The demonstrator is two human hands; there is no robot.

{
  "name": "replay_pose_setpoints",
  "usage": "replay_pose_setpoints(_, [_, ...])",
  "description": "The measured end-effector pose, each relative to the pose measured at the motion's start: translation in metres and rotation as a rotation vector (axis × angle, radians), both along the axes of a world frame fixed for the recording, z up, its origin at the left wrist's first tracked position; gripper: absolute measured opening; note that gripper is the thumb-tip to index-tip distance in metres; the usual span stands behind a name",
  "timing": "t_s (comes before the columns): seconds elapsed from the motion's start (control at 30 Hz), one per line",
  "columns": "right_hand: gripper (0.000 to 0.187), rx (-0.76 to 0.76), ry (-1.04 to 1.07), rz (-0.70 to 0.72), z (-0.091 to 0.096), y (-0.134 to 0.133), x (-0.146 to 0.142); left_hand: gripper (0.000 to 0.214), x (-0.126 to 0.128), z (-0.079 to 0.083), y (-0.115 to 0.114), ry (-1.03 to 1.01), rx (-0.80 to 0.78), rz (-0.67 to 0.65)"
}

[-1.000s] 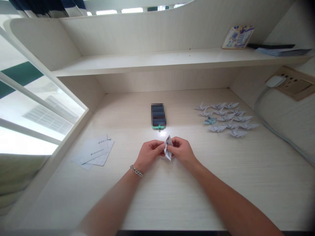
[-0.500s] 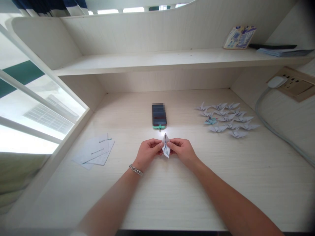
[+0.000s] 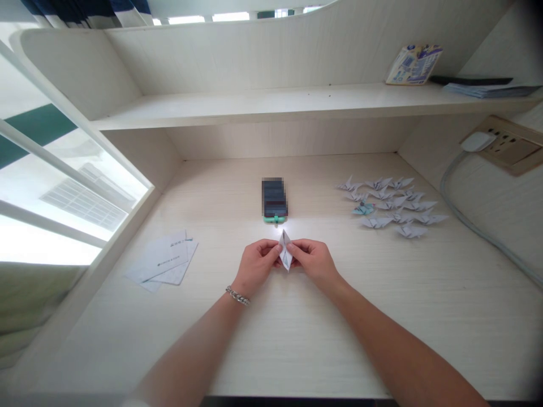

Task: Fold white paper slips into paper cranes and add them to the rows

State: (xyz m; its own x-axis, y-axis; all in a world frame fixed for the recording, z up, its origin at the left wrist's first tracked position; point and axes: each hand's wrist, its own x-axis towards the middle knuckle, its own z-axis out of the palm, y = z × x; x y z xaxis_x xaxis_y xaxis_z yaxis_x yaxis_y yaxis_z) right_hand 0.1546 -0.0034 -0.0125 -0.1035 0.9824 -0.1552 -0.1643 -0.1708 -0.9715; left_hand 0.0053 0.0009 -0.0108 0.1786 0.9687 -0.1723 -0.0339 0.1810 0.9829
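Between my two hands is a small folded piece of white paper, a narrow diamond with a crease down its middle and its points towards and away from me. My left hand, with a chain bracelet at the wrist, pinches its left edge between thumb and fingers. On the opposite edge my right hand grips it the same way. The fingertips under the paper are hidden. Just beyond it lies a dark phone, its screen blurred, with a green piece at its near end.
Several folded paper cranes stand in rows at the right, one of them blue. Flat paper sheets overlap at the left. A grey cable runs from a wall socket. Above the desk, a shelf holds a small packet.
The folded paper has shifted very slightly left and its lower point has turned a little. Both hands keep their pinch on it; my left wrist has moved slightly right.
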Motion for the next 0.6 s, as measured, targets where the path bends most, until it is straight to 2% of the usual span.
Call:
replay_pose_setpoints(0.2, [0.032, 0.012, 0.005, -0.004, 0.0000, -0.0008, -0.0004, 0.029, -0.0002, 0.0002, -0.0006, 0.032, 0.004, 0.005])
replay_pose_setpoints(0.6, [0.030, 0.056, -0.107, 0.054, 0.0006, -0.0023, 0.0000, 0.025, -0.0053, 0.0029, 0.0011, -0.100, -0.130, -0.070])
